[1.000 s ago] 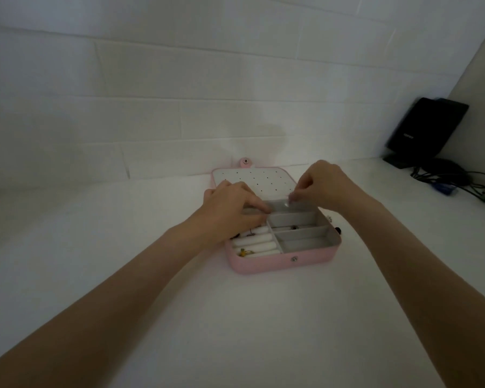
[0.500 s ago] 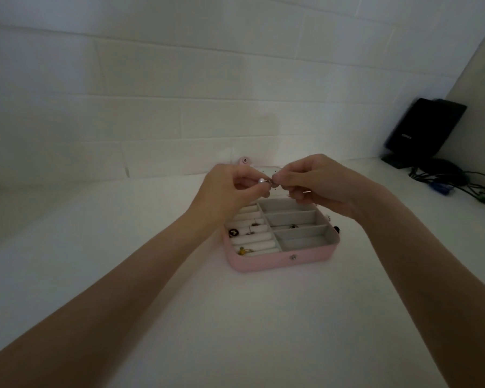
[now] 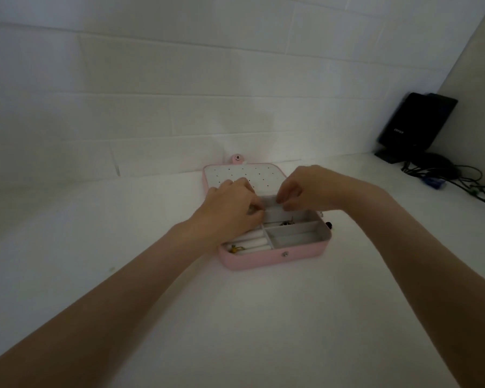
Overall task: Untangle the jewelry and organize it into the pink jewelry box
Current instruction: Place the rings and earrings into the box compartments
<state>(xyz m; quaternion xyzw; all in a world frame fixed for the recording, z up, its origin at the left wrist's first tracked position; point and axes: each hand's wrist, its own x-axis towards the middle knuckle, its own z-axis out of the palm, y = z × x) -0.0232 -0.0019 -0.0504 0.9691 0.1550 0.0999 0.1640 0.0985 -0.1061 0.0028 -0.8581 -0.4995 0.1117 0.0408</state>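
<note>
Jewelry box: pale pink outer shell, 1 small silver snap stud on near wall. Pink tab with a stud at far edge of lid.

Lid inner panel: white, dotted with a regular grid of small dark holes.

Compartments on right side: light grey lining. Ring rolls on left: white.

Small piece at near left corner of box: yellow-gold with dark bits. Dark pieces in a middle compartment, colour unclear.

Table: plain white. Wall: white blocks, grey seams.

Far right: black flat device, black cables, a blue plug.
</note>
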